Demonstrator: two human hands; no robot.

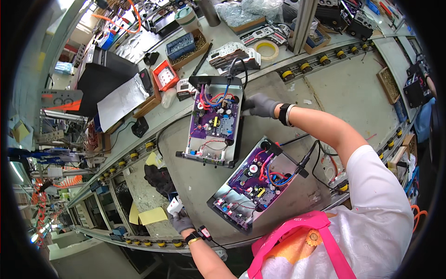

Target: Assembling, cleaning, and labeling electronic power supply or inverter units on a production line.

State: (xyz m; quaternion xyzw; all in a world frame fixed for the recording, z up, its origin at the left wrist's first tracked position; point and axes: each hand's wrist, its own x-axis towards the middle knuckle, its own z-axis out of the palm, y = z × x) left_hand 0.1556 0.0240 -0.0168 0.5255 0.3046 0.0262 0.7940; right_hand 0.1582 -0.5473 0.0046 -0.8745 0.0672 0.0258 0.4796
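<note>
Two open metal electronics enclosures with purple circuit boards lie on the grey work surface. The far enclosure [214,122] stands nearly straight, while the near enclosure [257,186] sits turned at an angle, close to my body. My right hand [264,106], in a grey glove, is at the right side wall of the far enclosure with its fingers bent against it; the fingertips are partly hidden. At the lower left my left hand [180,222], also gloved, pinches a small white printed piece [174,206], perhaps a label or card. Black cables run from both enclosures.
A black cloth [160,180] and yellow paper sheets [152,215] lie left of the enclosures. Yellow-black rollers [305,67] line the conveyor edges. Beyond stand a red bin [165,76], a blue bin [180,46], a tape roll [267,49] and a metal post [304,28].
</note>
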